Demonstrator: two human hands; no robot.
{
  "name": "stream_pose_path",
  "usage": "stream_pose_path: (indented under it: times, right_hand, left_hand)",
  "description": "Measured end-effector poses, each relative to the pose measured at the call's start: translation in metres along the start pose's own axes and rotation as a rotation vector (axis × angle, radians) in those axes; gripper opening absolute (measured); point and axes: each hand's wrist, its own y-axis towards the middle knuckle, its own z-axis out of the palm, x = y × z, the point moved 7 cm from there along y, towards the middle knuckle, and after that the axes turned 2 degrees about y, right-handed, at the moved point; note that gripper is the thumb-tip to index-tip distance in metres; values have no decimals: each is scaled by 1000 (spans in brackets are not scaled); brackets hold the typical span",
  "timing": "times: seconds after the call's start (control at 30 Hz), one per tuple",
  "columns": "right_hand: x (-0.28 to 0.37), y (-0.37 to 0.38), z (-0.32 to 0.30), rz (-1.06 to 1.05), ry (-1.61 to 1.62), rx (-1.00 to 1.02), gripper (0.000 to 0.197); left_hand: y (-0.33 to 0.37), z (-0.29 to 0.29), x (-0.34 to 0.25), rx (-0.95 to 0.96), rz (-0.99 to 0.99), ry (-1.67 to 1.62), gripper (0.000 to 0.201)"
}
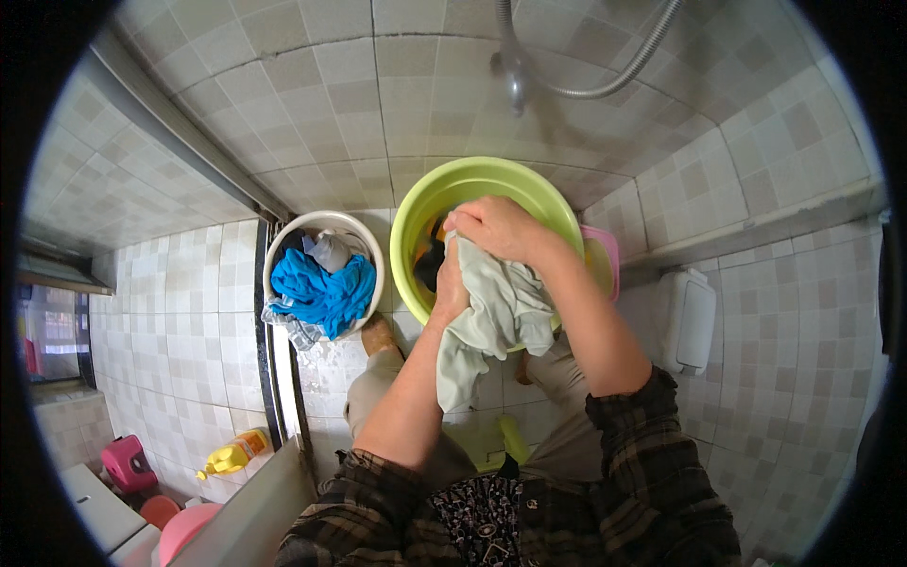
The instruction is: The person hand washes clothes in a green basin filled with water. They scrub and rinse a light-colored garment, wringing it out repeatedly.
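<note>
A pale green-white cloth garment (491, 307) is bunched between my two hands, over a large lime-green basin (408, 213). My left hand (452, 285) grips its upper end from the near left side. Just above, my right hand (501, 227) is closed round the same end, its fingers curled toward the left hand. The loose part of the garment hangs over the basin's near rim toward my lap. Inside the basin lies dark cloth (430, 263), partly hidden by my hands and the garment.
Left of the basin stands a white tub (378, 255) heaped with blue clothes (326, 283). A pink basin (609, 265) sits behind the green one at right. A white lidded bin (692, 321) is farther right. On the left floor lies a yellow bottle (231, 454). A shower hose (605, 90) hangs on the wall.
</note>
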Motion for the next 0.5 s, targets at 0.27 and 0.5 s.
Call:
stream_pose_path:
  times: [0.27, 0.5]
  right_hand:
    - [-11, -14, -3, -30, 643, 296, 31]
    - [-44, -35, -19, -63, 930, 14, 29]
  left_hand:
    - [-3, 18, 10, 106, -97, -238, 45]
    - [-5, 17, -44, 148, 181, -139, 37]
